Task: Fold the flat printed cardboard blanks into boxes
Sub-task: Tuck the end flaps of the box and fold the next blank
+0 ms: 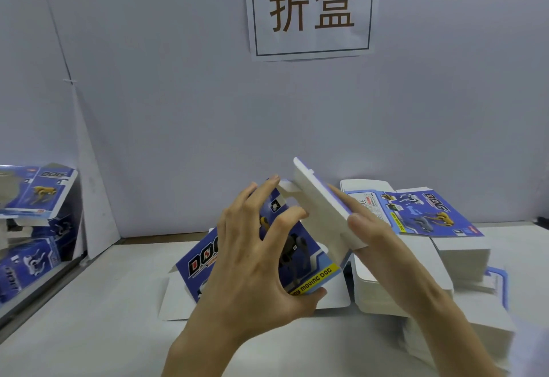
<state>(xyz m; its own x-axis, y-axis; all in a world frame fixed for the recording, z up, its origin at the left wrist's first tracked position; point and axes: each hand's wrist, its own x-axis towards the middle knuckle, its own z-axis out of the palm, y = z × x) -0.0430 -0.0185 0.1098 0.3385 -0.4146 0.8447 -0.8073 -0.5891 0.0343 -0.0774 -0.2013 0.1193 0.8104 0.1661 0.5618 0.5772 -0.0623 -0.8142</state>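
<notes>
Nearest the camera, the left hand [255, 255] grips the half-formed blank [300, 246] by its printed blue panel, thumb hooked under the lower edge by the yellow strip and fingers curled over the top, one fingertip touching a small white tab. The right hand [383, 246] lies flat, fingers straight and together, pressing against the back of the raised white panel [318, 204], which stands tilted up from the printed face; whether its thumb pinches the panel's lower edge is hard to tell, as the card hides it. To do this fold well, I would judge that the left hand should keep the printed panel firm while the right pushes evenly along the crease, so the wall comes square and the side tabs can be tucked without buckling. The blank stands over the white table [89, 302], its loose flaps spread on the surface below. Just beside it on the right lies the stack of flat blanks [463, 255], the top one printed side up with a robot dog and the word DOG. Far left, folded boxes [35, 198] are piled against the side wall. Behind everything rises a pale partition [178, 109], bearing a white paper sign [310, 10] with two large brown characters in a dark frame.
</notes>
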